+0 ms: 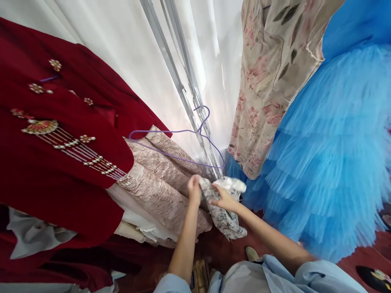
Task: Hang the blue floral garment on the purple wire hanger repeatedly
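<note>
A white garment with a dark leafy print point(227, 221) hangs bunched between my two hands. My left hand point(194, 189) is closed on its upper left edge. On the right side of the cloth, my right hand point(224, 198) has its thumb and fingers curved around a fold, somewhat blurred. Just above the hands is a purple wire hanger point(174, 131) with nothing on it. I cannot tell what its hook rests on.
On the left hang a dark red velvet garment point(100, 203) with beaded ornaments and a pale pink brocade skirt point(159, 195). A metal rack post point(171, 53) stands before a white curtain point(100, 40). To the right are a floral dress point(259, 93) and a blue tiered tulle gown point(320, 162).
</note>
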{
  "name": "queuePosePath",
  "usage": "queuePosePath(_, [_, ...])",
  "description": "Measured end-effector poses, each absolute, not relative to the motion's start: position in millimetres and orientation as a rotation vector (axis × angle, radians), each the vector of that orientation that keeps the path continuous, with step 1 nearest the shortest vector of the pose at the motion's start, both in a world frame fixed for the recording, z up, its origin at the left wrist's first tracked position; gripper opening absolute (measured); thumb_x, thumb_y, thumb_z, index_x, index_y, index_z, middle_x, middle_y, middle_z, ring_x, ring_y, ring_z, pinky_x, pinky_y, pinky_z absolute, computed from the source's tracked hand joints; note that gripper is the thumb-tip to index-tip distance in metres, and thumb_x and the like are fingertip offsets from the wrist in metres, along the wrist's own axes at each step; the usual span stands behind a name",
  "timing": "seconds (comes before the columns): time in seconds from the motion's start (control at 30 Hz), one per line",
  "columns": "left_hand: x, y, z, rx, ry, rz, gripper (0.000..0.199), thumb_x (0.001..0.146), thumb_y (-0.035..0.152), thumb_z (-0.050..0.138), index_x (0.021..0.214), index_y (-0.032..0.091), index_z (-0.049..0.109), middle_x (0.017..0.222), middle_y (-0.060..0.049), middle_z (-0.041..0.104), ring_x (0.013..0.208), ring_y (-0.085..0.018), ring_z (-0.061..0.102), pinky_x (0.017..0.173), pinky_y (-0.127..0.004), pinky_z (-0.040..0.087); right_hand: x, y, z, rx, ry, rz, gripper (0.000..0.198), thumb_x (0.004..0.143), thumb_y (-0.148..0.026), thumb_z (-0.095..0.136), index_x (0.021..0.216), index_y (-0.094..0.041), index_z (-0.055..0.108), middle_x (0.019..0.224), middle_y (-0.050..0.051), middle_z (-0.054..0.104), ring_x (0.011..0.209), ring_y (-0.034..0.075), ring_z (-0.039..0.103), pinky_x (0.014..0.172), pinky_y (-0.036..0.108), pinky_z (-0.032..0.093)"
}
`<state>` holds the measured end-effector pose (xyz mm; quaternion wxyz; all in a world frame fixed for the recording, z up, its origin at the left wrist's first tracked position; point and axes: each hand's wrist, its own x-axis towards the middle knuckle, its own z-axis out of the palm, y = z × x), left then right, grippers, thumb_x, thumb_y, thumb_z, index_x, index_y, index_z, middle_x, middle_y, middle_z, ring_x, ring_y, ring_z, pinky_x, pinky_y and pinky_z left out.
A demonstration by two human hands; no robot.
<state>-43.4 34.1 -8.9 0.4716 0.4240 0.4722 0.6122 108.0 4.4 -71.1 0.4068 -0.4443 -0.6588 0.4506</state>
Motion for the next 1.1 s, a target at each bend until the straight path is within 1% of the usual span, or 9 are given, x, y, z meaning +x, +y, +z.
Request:
queuePosePath(0.13, [-2.7,3.6,-17.7,1.759,1.191,1.21,0.027,0.094,0.043,0.058,0.091,0.018,0.069,0.09,-0.007,0.068,0.09,-0.02,0.062,0.09,-0.032,0.048,133.9,3.4,-50.4,-0.956,-1.815,1.238,0.017,0.084,-0.032,0.063,0.084,-0.015,0.065,0.072,0.0,0.064,0.071,0.017,0.056,0.07,0.029,0.047])
queuePosePath(0.2, [2.6,-5.3,-17.1,1.785,1.085,1.145,0.034,0.091,0.047,0.063,0.109,0.018,0.066,0.103,-0.009,0.067,0.103,-0.023,0.061,0.098,-0.035,0.046,162.7,3.3,-27.9,-0.877,-1.971,1.264,0.027,0.09,-0.036,0.058,0.074,-0.015,0.062,0.065,-0.002,0.058,0.063,0.014,0.049,0.065,0.027,0.044])
queuePosePath(0.27, [5.6,-14.6,-21.4,1.664,0.928,1.021,0.057,0.081,0.052,0.075,0.124,0.018,0.061,0.113,-0.011,0.067,0.11,-0.026,0.06,0.099,-0.037,0.046,195.9,3.0,4.4,-0.741,-2.12,1.26,0.031,0.094,-0.039,0.057,0.078,-0.014,0.065,0.072,-0.001,0.064,0.065,0.014,0.053,0.067,0.026,0.046])
queuePosePath(0.43, [8.9,-41.7,-40.0,1.377,0.976,0.704,0.053,0.071,0.06,0.08,0.089,0.012,0.07,0.084,-0.006,0.067,0.078,-0.02,0.06,0.073,-0.029,0.048,266.1,1.7,88.3,-0.691,-2.205,1.104,0.032,0.097,-0.04,0.058,0.107,-0.015,0.075,0.1,0.007,0.077,0.09,0.021,0.07,0.083,0.027,0.053])
queuePosePath(0.6, [-44.7,-44.3,-7.4,1.537,1.252,0.862,0.038,0.076,0.048,0.076,0.068,0.013,0.065,0.066,0.0,0.058,0.067,-0.014,0.051,0.062,-0.023,0.04,317.2,7.2,115.0,-0.904,-2.046,0.815,0.035,0.095,-0.043,0.06,0.104,-0.016,0.079,0.092,0.008,0.078,0.083,0.021,0.071,0.074,0.026,0.054])
queuePosePath(0.77, [-109.3,-9.7,58.6,1.691,1.311,1.282,0.017,0.072,0.033,0.078,0.068,0.017,0.072,0.075,-0.004,0.067,0.074,-0.018,0.06,0.067,-0.026,0.048,337.4,28.4,104.0,-1.087,-1.736,0.663,0.035,0.086,-0.052,0.069,0.085,-0.018,0.077,0.075,0.005,0.072,0.068,0.019,0.064,0.062,0.026,0.051])
queuePosePath(0.87, [-103.2,25.4,87.3,1.551,1.018,1.449,0.022,0.074,0.038,0.079,0.07,0.018,0.071,0.105,-0.01,0.071,0.097,-0.023,0.065,0.088,-0.033,0.053,331.3,44.5,89.2,-1.146,-1.642,0.682,0.041,0.08,-0.057,0.072,0.075,-0.016,0.073,0.068,0.003,0.065,0.06,0.016,0.056,0.055,0.026,0.046])
queuePosePath(0.93, [-80.6,47.1,98.7,1.326,0.869,1.382,0.029,0.074,0.044,0.081,0.075,0.018,0.068,0.113,-0.01,0.071,0.097,-0.023,0.067,0.087,-0.035,0.055,325.7,53.7,78.6,-1.194,-1.586,0.717,0.045,0.076,-0.06,0.074,0.07,-0.016,0.068,0.062,0.001,0.058,0.055,0.013,0.05,0.05,0.025,0.041])
queuePosePath(1.1, [-27.2,76.3,114.8,1.091,0.815,1.228,0.042,0.064,0.046,0.089,0.081,0.017,0.064,0.078,-0.004,0.07,0.063,-0.013,0.062,0.062,-0.023,0.052,323.7,65.2,67.7,-1.275,-1.492,0.703,0.051,0.072,-0.064,0.074,0.061,-0.017,0.055,0.056,-0.003,0.044,0.052,0.01,0.038,0.048,0.024,0.032])
